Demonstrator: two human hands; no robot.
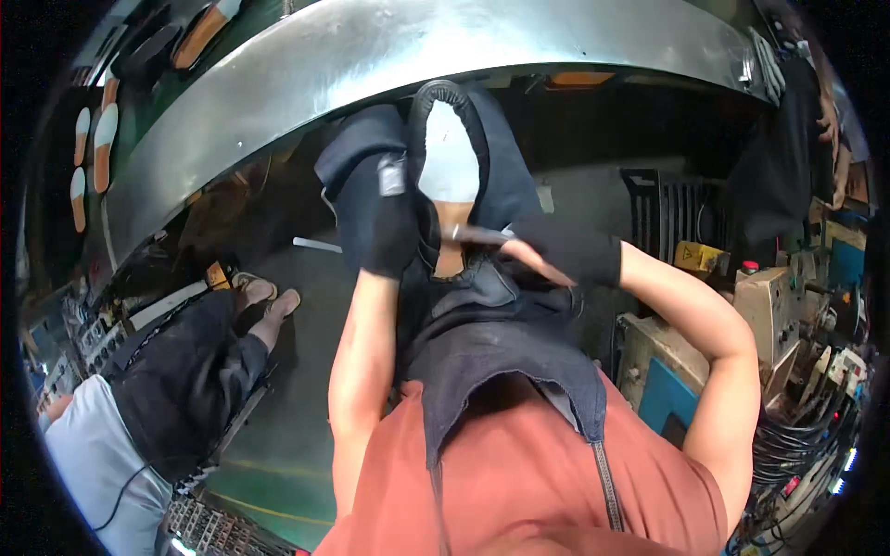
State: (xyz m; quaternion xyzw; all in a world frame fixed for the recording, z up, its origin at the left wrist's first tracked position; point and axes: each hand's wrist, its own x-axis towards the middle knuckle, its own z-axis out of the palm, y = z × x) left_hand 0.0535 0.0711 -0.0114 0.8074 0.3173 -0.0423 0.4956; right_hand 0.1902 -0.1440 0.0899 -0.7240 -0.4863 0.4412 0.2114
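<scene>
Both forearms come up from the lower edge, the left nearly straight, the right bent sharply at the elbow and angled inward. The left hand (394,232), covered in black, lies against the left side of a black shoe (451,157); whether its fingers are apart or together I cannot tell. The right hand (561,252), also in black with bare fingertips, is blurred, its fingers closed on a thin grey tool (480,235) that crosses the tan rear part of the shoe's underside. The shoe lies bottom up over the lap, between 2 dark-clothed knees, its white front part pointing toward the near edge of a shiny metal worktop (399,46) and its toe at that edge as seen from above. Past the worktop's far edge, toward its left end, white-and-tan soles (105,148) lie on a green surface. A grey cloth (765,67) hangs at its right end, near another person's hand (828,125). To the left, a seated co-worker (116,408) in a pale top and sandals is above a dark green floor (306,371). To the right stand a beige control box (765,301) with a red button and a tangle of black cables (788,449).
</scene>
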